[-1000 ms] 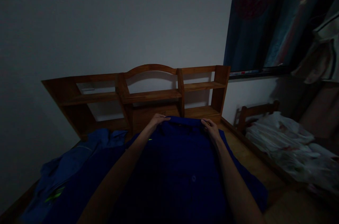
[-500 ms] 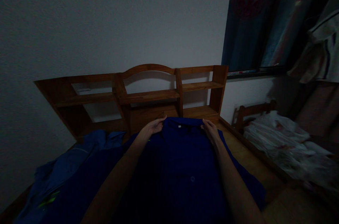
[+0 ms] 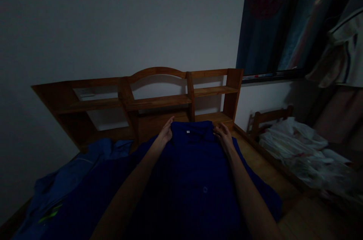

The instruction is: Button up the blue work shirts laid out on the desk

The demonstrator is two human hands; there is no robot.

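Note:
A dark blue button-up shirt (image 3: 193, 164) lies spread out in front of me, its collar at the far end with a small white label (image 3: 188, 132) inside. Beside the collar's left corner is my left hand (image 3: 165, 132), open, with its fingers stretched upward against the cloth edge. At the right corner, my right hand (image 3: 223, 135) has loosely bent fingers that look apart from each other, close to the collar. Both forearms cross over the shirt. Its lower part fades into darkness.
A wooden headboard with shelves (image 3: 159, 102) stands against the wall behind the shirt. To the left lies a lighter blue garment (image 3: 65, 174). Clear plastic bags (image 3: 295, 141) are heaped on the right, past a wooden bed rail (image 3: 272, 168). Clothes (image 3: 347, 54) hang at the far right.
Both hands have let go of the collar corners. The left fingers have straightened upward, and the collar now lies flatter and a little further left in view.

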